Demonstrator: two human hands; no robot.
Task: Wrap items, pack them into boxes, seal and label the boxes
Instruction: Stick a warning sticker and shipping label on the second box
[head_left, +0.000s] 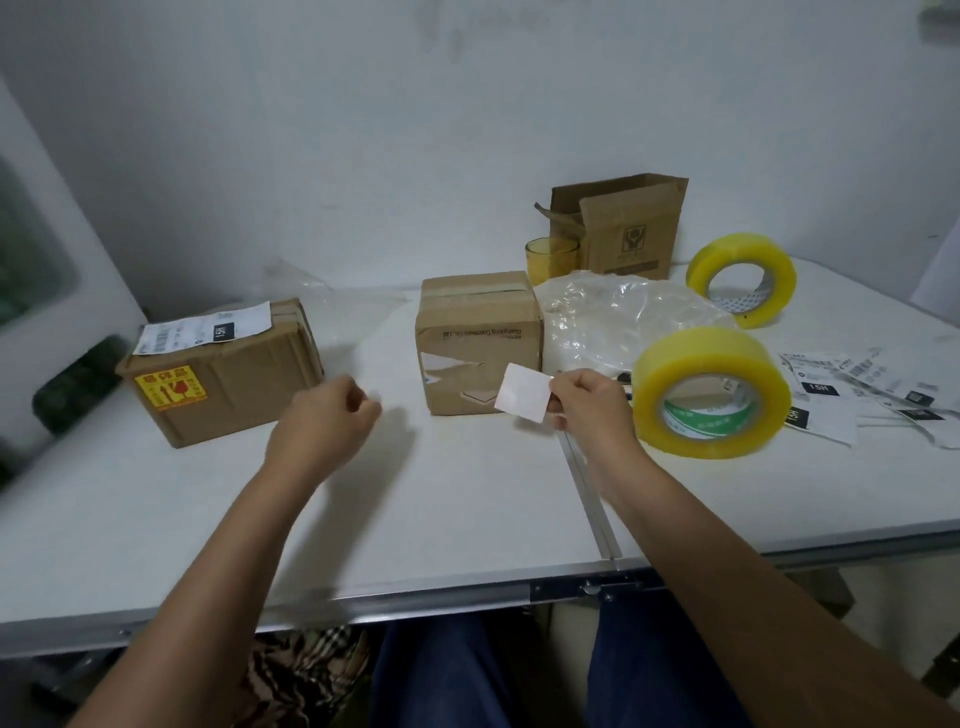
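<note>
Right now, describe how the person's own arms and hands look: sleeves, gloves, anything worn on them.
Both arms are bare from the frame edge to the fingers: no sleeves show. The left hand and the right hand wear no gloves, and no rings, watch or bands are visible on either wrist. Below the table edge, dark blue trousers show.

A white folding table with a metal edge and centre hinge stands against a plain, scuffed white wall under even light.
</note>
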